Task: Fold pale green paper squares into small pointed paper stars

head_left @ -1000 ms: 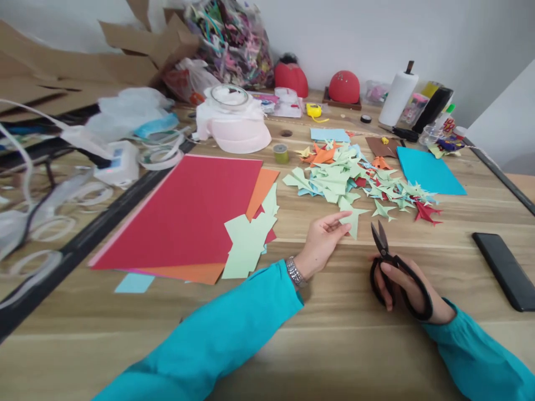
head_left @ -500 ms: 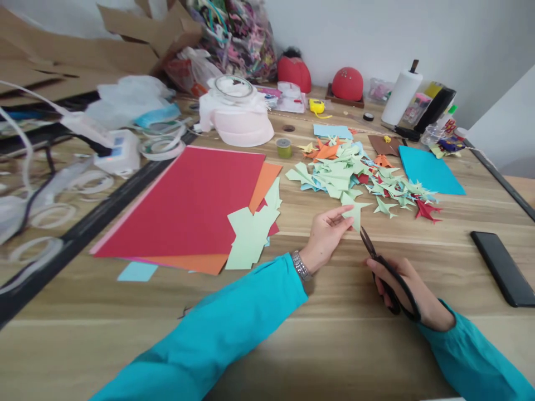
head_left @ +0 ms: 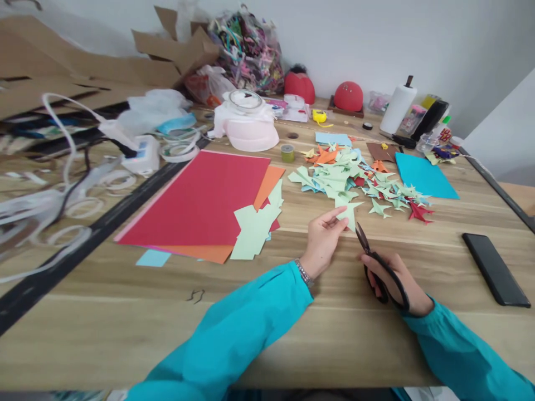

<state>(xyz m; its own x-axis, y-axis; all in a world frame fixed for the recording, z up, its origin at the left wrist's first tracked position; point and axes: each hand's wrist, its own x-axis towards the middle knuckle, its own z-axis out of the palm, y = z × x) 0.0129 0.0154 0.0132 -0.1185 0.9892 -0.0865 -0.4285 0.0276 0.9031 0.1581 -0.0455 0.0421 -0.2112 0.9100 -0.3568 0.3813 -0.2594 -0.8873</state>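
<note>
Between the thumb and fingers of my left hand is a pale green paper cutout with pointed corners. My right hand is wrapped round the handles of black-handled scissors. Their blades look nearly closed, and the tips stand close beside the paper's right edge. Just beyond the held piece lies a pile of cut paper shapes, mostly pale green with some orange, red and blue. Left of my left hand, green paper offcuts overlap a stack of sheets topped by a red sheet.
A black phone lies at the right. Blue sheets rest beyond the pile. A green spool, a white cap and a yellow tape measure stand farther back. Cables and a power adapter crowd the left.
The view has shifted slightly, so the table's near edge now shows. Both hands keep their hold on paper and scissors; the scissor tips remain beside the green cutout.
</note>
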